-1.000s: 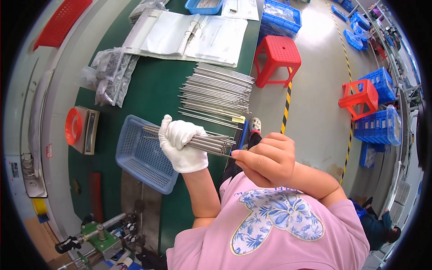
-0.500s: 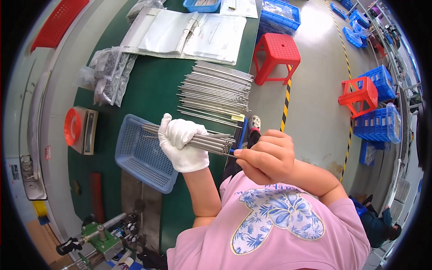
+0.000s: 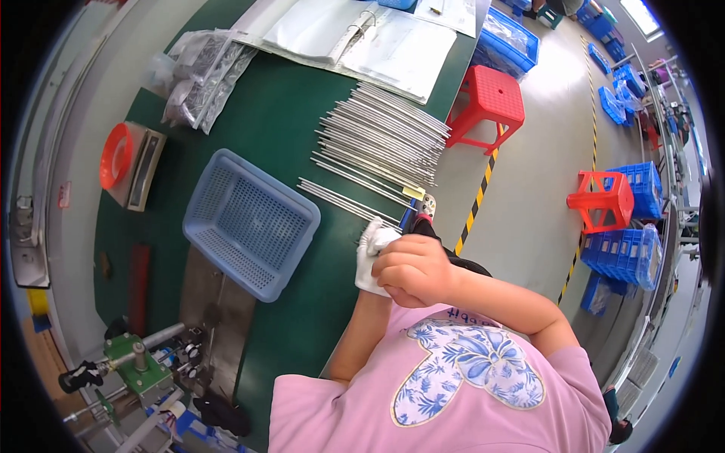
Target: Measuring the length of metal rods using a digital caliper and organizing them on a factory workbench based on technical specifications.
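My left hand [image 3: 368, 264], in a white glove, is closed in front of my chest. My bare right hand [image 3: 414, 268] overlaps it, fingers curled, and covers much of the glove. The bundle of metal rods that the left hand gripped is now hidden behind the hands. What the right fingers hold cannot be made out. Just beyond the hands, a few thin metal rods [image 3: 340, 200] lie on the green table [image 3: 302, 98]. Farther off lies a wide row of similar metal rods [image 3: 381, 136], side by side. A blue perforated basket [image 3: 291, 249] stands to the left with nothing visible inside.
An open ring binder [image 3: 340, 38] lies at the far side, with a bagged bundle [image 3: 204, 83] to its left. A scale with an orange dish [image 3: 117, 155] stands farther left. A green clamping fixture [image 3: 140, 362] is at lower left. Red stools [image 3: 495, 94] stand right of the table.
My hands have come together closer to my body, and the rod bundle has gone from sight. My right hand now overlaps the glove. The whole view has shifted.
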Tool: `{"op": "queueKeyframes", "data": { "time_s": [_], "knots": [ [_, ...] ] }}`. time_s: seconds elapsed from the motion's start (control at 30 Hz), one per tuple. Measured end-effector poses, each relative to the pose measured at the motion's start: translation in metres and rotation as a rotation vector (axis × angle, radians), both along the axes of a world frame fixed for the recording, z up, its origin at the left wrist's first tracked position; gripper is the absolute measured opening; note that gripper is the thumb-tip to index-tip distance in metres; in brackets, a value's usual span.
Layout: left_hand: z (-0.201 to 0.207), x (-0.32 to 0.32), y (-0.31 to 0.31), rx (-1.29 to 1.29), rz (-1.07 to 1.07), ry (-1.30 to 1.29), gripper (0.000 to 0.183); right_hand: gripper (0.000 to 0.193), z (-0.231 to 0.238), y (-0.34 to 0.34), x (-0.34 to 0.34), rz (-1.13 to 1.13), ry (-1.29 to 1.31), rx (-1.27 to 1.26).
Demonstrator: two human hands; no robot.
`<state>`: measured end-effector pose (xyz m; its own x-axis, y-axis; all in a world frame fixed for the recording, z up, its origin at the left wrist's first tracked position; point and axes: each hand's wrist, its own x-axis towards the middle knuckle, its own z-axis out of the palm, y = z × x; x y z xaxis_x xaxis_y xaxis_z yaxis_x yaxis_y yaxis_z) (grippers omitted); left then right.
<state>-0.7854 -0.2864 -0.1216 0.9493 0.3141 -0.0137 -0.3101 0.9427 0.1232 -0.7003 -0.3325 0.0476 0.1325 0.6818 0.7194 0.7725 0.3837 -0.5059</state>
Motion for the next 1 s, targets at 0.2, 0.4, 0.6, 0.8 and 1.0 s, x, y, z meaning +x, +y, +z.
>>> {"op": "queueKeyframes", "data": {
  "time_s": [0.2, 0.4, 0.6, 0.8, 1.0],
  "knots": [
    [0.001, -0.018, -0.006, 0.845, 0.120, 0.438, 0.017, 0.018, -0.022, 0.020, -0.009, 0.066, 0.061, 0.005],
    [0.044, -0.034, 0.014, 1.355, 0.117, 0.561, 0.015, 0.019, -0.030, 0.035, -0.008, 0.043, 0.088, -0.006],
    [0.023, -0.065, 0.025, 0.984, 0.017, 0.815, 0.030, 0.021, -0.026, 0.035, -0.010, 0.015, 0.101, 0.038],
    [0.029, -0.025, 0.013, 1.002, 0.490, 0.512, 0.032, 0.020, -0.028, 0.038, -0.018, 0.001, 0.091, 0.065],
    [0.023, -0.014, 0.022, 0.831, 0.361, 0.232, 0.029, 0.020, -0.008, 0.025, -0.005, 0.078, 0.081, -0.119]
  ]
}}
